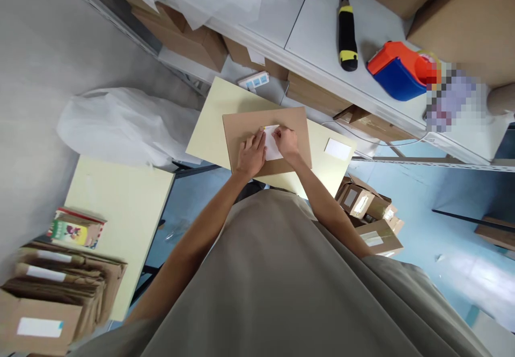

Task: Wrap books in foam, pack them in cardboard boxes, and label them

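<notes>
A flat brown cardboard piece point(239, 126) lies on the pale yellow table point(217, 105) in front of me. On it is a white paper label point(273, 150), set between my two hands. My left hand point(251, 156) rests flat on the cardboard, its fingertips at the label's left edge. At the upper right of the label, the fingers of my right hand point(286, 141) are curled together and seem to pinch its edge; the fingertips are partly hidden. Another white label point(337, 149) lies on the table to the right.
On the grey shelf point(314, 30) are a yellow-and-black utility knife point(347, 35) and an orange-and-blue tape dispenser point(398, 70). A power strip point(253, 80) sits behind the table. Folded cartons point(48, 319) stand at lower left, boxes point(358, 201) at right. White plastic sheeting point(129, 124) lies left.
</notes>
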Tool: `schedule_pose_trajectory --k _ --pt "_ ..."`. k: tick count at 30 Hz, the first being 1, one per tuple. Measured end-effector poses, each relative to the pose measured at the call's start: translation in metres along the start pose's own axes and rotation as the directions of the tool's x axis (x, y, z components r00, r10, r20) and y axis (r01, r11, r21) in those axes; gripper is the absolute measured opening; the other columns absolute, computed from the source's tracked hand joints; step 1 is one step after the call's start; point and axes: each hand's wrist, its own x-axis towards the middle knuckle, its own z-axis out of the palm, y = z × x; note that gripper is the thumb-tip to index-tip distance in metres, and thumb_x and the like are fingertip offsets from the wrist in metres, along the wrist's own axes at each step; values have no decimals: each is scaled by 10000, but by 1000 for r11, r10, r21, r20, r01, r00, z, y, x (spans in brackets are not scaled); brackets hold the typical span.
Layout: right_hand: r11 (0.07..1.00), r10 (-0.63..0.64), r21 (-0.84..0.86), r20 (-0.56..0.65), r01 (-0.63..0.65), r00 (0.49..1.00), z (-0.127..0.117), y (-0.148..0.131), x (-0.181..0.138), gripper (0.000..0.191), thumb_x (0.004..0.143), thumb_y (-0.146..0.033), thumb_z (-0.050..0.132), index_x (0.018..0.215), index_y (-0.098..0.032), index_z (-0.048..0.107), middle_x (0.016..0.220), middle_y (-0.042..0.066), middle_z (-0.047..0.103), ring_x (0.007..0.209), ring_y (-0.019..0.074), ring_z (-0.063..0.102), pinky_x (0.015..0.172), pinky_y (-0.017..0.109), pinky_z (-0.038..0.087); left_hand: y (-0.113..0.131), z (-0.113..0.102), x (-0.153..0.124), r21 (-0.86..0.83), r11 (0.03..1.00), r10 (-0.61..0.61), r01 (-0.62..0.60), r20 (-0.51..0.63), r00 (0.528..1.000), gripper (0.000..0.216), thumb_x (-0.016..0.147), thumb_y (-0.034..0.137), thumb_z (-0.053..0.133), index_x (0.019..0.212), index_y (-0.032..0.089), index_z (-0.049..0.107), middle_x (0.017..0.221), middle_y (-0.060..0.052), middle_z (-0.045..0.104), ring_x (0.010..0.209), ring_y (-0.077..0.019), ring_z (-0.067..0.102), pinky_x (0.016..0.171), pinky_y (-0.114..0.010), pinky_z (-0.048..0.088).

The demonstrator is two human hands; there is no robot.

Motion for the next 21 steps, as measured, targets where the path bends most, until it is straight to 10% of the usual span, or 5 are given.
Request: schedule_pose_trajectory --k 6,15,21 --pt "999 23 -30 69 -21 997 0 13 -29 138 1019 -206 711 908 -225 791 934 78 830 868 247 754 923 363 583 10 5 -3 -7 1000 -24 24 -2 1000 712 1126 321 336 1833 241 334 1897 -77 290 1666 -457 398 1300 -708 356" --pt "997 75 -15 -62 -77 995 -2 -23 35 277 1049 -110 574 960 -186 825 1041 127 851 970 269 773 968 376 570 8 13 -33 31 998 54 -55 40 998 717 1134 318 336 1844 232 299 1881 -99 333 1775 -394 237 1419 -671 253" --pt "998 33 -59 62 -29 998 1 -17 -9 211 1074 -182 629 1024 -205 833 1099 100 860 991 245 775 989 342 569 0 21 -47 42 993 104 -106 59 993 738 1158 427 369 1846 180 274 1888 -140 281 1790 -391 148 1443 -670 197"
